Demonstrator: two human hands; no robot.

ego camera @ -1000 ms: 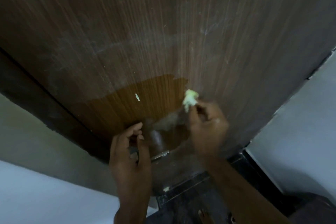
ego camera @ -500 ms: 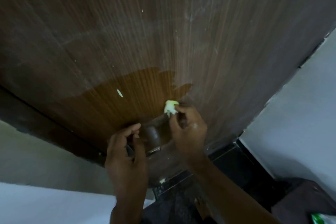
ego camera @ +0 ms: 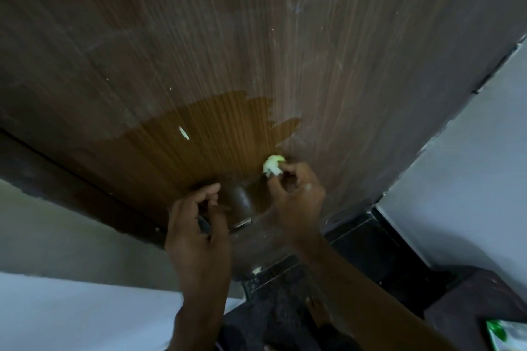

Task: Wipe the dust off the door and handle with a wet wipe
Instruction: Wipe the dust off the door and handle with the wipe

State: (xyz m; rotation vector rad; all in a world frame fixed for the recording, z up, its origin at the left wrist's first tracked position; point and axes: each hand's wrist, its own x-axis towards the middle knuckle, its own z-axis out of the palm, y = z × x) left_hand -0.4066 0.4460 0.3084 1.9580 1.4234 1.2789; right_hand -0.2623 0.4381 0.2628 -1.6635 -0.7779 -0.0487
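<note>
Against the door (ego camera: pixel 285 51), our right hand (ego camera: pixel 296 202) pinches the balled wipe (ego camera: pixel 273 165) at the cleaned patch's edge; soft, light and damp, it likely suits a fingertip grip. Our left hand (ego camera: pixel 196 225) curls beside the handle (ego camera: pixel 242 199), apparently empty.

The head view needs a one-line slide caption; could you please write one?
Right hand presses a balled wet wipe to the dusty wooden door beside a cleaned patch, left hand at the handle.
</note>
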